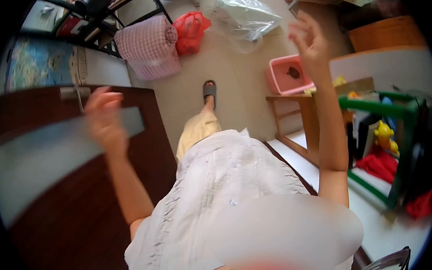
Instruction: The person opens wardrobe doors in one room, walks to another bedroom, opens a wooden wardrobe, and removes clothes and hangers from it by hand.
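We find both hands raised, one at either side of the body, well apart. The left hand (107,121) is blurred; its fingers are loosely bent and part open, and we see nothing in their hold. In our view it overlaps the edge of the brown door (151,153), with the metal handle (68,93) just beside the fingers, on their outer side. We cannot tell whether skin and door touch.

The right hand (312,48) is held with fingers half curled and spread, gaps showing between them, gripping nothing that we can see. The pink basin (271,78) sits below those fingers and toward the body's midline, partly hidden by the wrist and forearm. We note a small dark object (293,72) inside it, which we cannot identify with certainty.

Ahead, on the pale floor (236,95), we record a clear plastic bag (246,18), inward of the right fingers and apart from them. To its left stand a red plastic bag (189,36) and a checkered bundle (145,46), side by side. A wooden seat (311,125) is near the basin, alongside the right forearm.
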Tool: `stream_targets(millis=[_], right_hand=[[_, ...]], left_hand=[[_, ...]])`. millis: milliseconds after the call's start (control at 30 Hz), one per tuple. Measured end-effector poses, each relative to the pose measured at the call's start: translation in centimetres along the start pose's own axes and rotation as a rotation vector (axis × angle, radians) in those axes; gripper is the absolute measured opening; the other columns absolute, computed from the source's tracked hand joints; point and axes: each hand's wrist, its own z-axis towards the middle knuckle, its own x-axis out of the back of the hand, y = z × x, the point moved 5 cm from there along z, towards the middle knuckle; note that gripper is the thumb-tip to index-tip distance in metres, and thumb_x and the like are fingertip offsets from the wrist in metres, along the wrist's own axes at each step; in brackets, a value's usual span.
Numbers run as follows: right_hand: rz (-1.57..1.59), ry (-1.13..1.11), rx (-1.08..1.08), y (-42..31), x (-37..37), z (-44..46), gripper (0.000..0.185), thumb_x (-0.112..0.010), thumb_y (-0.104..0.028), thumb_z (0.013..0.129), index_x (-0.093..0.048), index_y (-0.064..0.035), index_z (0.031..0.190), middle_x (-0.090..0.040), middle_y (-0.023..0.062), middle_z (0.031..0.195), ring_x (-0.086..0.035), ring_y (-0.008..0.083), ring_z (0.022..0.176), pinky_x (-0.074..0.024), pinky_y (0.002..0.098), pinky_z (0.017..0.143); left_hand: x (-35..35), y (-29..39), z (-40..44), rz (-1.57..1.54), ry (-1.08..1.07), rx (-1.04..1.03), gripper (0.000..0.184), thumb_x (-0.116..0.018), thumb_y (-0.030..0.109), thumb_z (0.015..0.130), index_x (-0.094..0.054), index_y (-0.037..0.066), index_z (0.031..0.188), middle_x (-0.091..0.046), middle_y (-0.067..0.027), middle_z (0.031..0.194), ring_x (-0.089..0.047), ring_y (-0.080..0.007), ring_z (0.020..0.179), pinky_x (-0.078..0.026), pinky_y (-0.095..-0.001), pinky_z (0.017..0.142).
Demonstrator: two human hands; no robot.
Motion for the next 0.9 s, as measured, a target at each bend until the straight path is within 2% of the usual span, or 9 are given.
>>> stream_targets(millis=[67, 133, 233, 367, 467, 567, 633, 700, 900], right_hand=[[0.093, -0.043, -0.423, 11.3, -2.4, 1.4, 0.052, -0.064, -0.021, 0.089, -0.043, 0.0004, 0.132, -0.063, 0.0095, 0.101, -0.061, 0.0112, 0.084, -0.0513, 0.0215, 0.061], [0.224, -0.022, -0.613, 23.5, -3.2, 1.7, 0.058, -0.066, -0.023, 0.088, -0.040, 0.0010, 0.134, -0.061, 0.0125, 0.107, -0.062, 0.0129, 0.079, -0.0517, 0.0221, 0.062], [0.351, 0.068, -0.988, 32.3, -3.1, 3.2, 0.063, -0.070, -0.026, 0.085, -0.039, 0.0014, 0.133, -0.061, 0.0105, 0.102, -0.062, 0.0120, 0.067, -0.0512, 0.0220, 0.056], [0.389, 0.178, -1.181, 44.1, -2.6, 6.8, 0.070, -0.075, -0.031, 0.080, -0.041, -0.0003, 0.133, -0.062, 0.0092, 0.099, -0.056, 0.0102, 0.052, -0.0482, 0.0224, 0.047], [0.325, 0.169, -1.257, 54.5, -2.4, 11.0, 0.072, -0.076, -0.029, 0.078, -0.040, -0.0012, 0.134, -0.063, 0.0113, 0.103, -0.056, 0.0101, 0.054, -0.0483, 0.0244, 0.045], [0.160, 0.130, -1.348, 64.1, -2.7, 14.5, 0.078, -0.077, -0.031, 0.075, -0.038, -0.0003, 0.135, -0.063, 0.0135, 0.105, -0.057, 0.0131, 0.056, -0.0494, 0.0255, 0.049], [0.059, 0.073, -1.365, 70.7, -3.3, 15.5, 0.082, -0.078, -0.032, 0.073, -0.037, -0.0002, 0.136, -0.061, 0.0156, 0.109, -0.058, 0.0144, 0.057, -0.0497, 0.0262, 0.049], [-0.057, 0.006, -1.359, 76.5, -3.4, 17.2, 0.085, -0.079, -0.032, 0.072, -0.036, 0.0000, 0.137, -0.060, 0.0177, 0.114, -0.059, 0.0158, 0.057, -0.0500, 0.0268, 0.049], [-0.211, 0.069, -1.377, 88.1, -5.8, 22.2, 0.117, -0.085, -0.040, 0.063, -0.012, -0.0064, 0.148, -0.052, 0.0253, 0.118, -0.056, 0.0154, 0.057, -0.0490, 0.0281, 0.045]], left_hand=[[-11.9, -7.2, 0.5, -0.339, -0.242, 0.495, 0.025, -0.060, 0.008, 0.090, -0.058, 0.005, 0.115, -0.063, -0.0071, 0.093, -0.061, -0.0175, 0.084, -0.049, -0.0304, 0.077], [-21.9, -8.6, 2.2, -0.337, -0.493, 0.552, 0.027, -0.057, 0.007, 0.090, -0.056, 0.007, 0.117, -0.064, -0.0082, 0.089, -0.061, -0.0167, 0.080, -0.050, -0.0292, 0.072], [-33.8, -5.6, 4.2, -0.526, -0.879, 0.461, 0.030, -0.057, 0.008, 0.089, -0.055, 0.008, 0.119, -0.064, -0.0110, 0.090, -0.062, -0.0213, 0.079, -0.050, -0.0319, 0.072], [-43.6, -1.2, 7.6, -0.570, -1.328, 0.218, 0.032, -0.057, 0.009, 0.087, -0.054, 0.006, 0.119, -0.063, -0.0121, 0.093, -0.061, -0.0284, 0.083, -0.049, -0.0371, 0.074], [-48.7, -0.8, 11.0, -0.566, -1.403, 0.212, 0.027, -0.054, 0.009, 0.090, -0.055, 0.004, 0.117, -0.062, -0.0143, 0.096, -0.060, -0.0309, 0.088, -0.048, -0.0377, 0.077], [-54.7, -3.4, 13.8, -0.473, -1.295, 0.402, 0.023, -0.053, 0.008, 0.091, -0.057, 0.002, 0.113, -0.062, -0.0145, 0.096, -0.060, -0.0276, 0.088, -0.048, -0.0358, 0.076], [-57.3, -5.3, 13.6, -0.457, -1.336, 0.791, 0.023, -0.053, 0.007, 0.093, -0.057, 0.002, 0.115, -0.063, -0.0101, 0.099, -0.060, -0.0184, 0.088, -0.047, -0.0288, 0.077], [-60.2, -5.5, 14.0, -0.437, -1.392, 0.821, 0.024, -0.051, 0.007, 0.094, -0.056, 0.001, 0.117, -0.065, -0.0098, 0.100, -0.061, -0.0158, 0.088, -0.048, -0.0281, 0.077], [-65.7, -8.1, 15.4, -0.476, -1.546, 1.054, 0.025, -0.052, 0.012, 0.096, -0.056, 0.001, 0.118, -0.064, -0.0106, 0.101, -0.061, -0.0170, 0.091, -0.048, -0.0294, 0.080]])
